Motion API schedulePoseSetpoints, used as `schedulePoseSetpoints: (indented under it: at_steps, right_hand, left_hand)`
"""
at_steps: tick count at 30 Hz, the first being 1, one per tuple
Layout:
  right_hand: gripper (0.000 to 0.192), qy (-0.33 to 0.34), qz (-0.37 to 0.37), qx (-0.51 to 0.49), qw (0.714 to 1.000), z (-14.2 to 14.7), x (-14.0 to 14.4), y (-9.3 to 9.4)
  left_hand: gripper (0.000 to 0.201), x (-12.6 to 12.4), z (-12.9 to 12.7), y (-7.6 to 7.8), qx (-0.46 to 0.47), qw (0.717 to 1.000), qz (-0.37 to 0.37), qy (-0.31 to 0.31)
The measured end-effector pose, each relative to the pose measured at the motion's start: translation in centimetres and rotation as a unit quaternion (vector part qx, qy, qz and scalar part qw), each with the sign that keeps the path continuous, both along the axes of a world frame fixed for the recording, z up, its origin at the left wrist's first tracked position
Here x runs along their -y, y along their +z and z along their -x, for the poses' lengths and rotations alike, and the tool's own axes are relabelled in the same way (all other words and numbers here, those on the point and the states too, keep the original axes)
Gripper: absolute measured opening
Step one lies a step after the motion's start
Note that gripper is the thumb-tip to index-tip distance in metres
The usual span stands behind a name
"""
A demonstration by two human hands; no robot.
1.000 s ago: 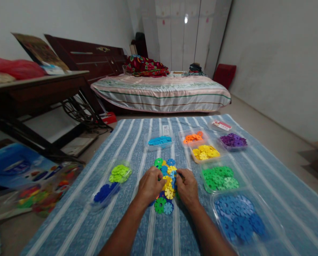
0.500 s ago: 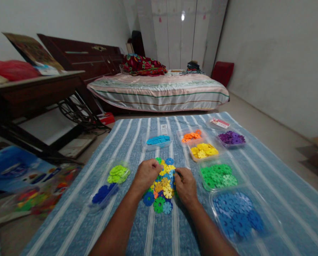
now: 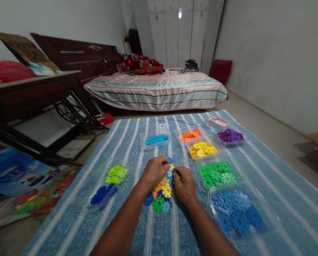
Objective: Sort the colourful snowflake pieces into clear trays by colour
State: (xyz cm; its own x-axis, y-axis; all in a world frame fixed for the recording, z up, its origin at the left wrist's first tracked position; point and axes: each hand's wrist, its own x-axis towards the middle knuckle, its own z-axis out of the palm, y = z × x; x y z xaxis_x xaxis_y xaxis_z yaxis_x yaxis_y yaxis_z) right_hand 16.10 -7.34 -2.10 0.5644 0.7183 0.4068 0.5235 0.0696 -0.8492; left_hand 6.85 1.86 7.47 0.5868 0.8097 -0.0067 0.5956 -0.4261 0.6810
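A cluster of multicoloured notched snowflake discs (image 3: 163, 186), seemingly linked, lies on the cloth in front of me. Over its upper part is my left hand (image 3: 157, 170), thumb and fingertips pinched together; whatever is between them is too small to make out. My right hand (image 3: 185, 180) is closed at the cluster's right edge, with curled fingers gripping discs there. Both hands hide part of the cluster. A green disc (image 3: 158, 204) and a light blue disc (image 3: 166, 206) show at its near end.
Clear tubs hold lime discs (image 3: 117, 174), dark blue discs (image 3: 102, 194), sky blue discs (image 3: 157, 139), orange discs (image 3: 190, 135), yellow discs (image 3: 203, 149), purple discs (image 3: 230, 136), green discs (image 3: 215, 172) and large blue discs (image 3: 235, 213). A bed (image 3: 159, 90) stands behind the striped cloth (image 3: 132, 142).
My left hand has moved to the right across the cluster, closer to my right hand, and now covers more of the upper discs. My right hand stays at the right edge.
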Motion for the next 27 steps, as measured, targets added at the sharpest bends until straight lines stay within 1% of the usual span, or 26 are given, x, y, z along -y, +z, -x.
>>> schedulePoseSetpoints:
  at_steps: [1, 3, 5, 8, 11, 14, 16, 18, 19, 20, 22, 24, 27]
  right_hand:
    - [0.023, 0.001, 0.001, 0.0, 1.0, 0.0, 0.0, 0.0]
    - [0.023, 0.004, 0.003, -0.004, 1.0, 0.0, 0.0, -0.1]
    - [0.023, 0.006, 0.003, -0.008, 1.0, 0.0, 0.0, -0.2]
    - [0.023, 0.006, 0.0, -0.01, 1.0, 0.0, 0.0, -0.2]
    - [0.022, 0.005, -0.005, -0.009, 1.0, 0.0, 0.0, -0.2]
    - [0.022, 0.004, -0.005, -0.005, 1.0, 0.0, 0.0, -0.2]
    - [0.023, 0.004, -0.004, -0.004, 1.0, 0.0, -0.1, -0.2]
    - [0.024, 0.003, -0.002, -0.004, 1.0, 0.0, -0.1, -0.2]
    - [0.024, 0.002, -0.001, -0.003, 1.0, 0.0, -0.1, -0.2]
    - [0.024, 0.0, -0.001, -0.003, 1.0, 0.0, -0.1, -0.1]
    - [0.023, 0.0, 0.001, -0.001, 1.0, 0.0, -0.1, -0.1]
    - [0.023, 0.001, 0.003, -0.001, 1.0, 0.0, 0.0, 0.0]
    - [0.023, 0.005, 0.004, -0.001, 1.0, 0.0, 0.0, 0.1]
  left_hand:
    - [0.011, 0.2, 0.8, -0.2, -0.061, 0.998, -0.029, -0.015]
    - [0.013, 0.9, 2.1, -0.4, -0.173, 0.982, -0.067, -0.034]
    - [0.017, 1.5, 2.7, -0.4, -0.245, 0.964, -0.086, -0.05]
    - [0.024, 2.3, 2.9, -0.4, -0.289, 0.949, -0.1, -0.074]
    - [0.023, 2.6, 2.8, -0.5, -0.305, 0.943, -0.108, -0.079]
    - [0.018, 2.6, 2.8, -0.9, -0.296, 0.946, -0.114, -0.072]
    - [0.013, 2.4, 3.0, -1.2, -0.271, 0.954, -0.107, -0.062]
    - [0.005, 2.0, 3.3, -1.4, -0.232, 0.968, -0.078, -0.052]
    - [0.004, 1.8, 3.4, -1.4, -0.208, 0.975, -0.057, -0.045]
    - [0.007, 1.5, 3.5, -1.4, -0.183, 0.982, -0.034, -0.037]
    - [0.012, 0.8, 3.5, -1.1, -0.137, 0.99, 0.008, -0.02]
    - [0.013, 0.2, 3.1, -0.6, -0.1, 0.994, 0.035, -0.011]
    - [0.015, -0.4, 1.0, 0.9, -0.038, 0.997, 0.063, -0.02]
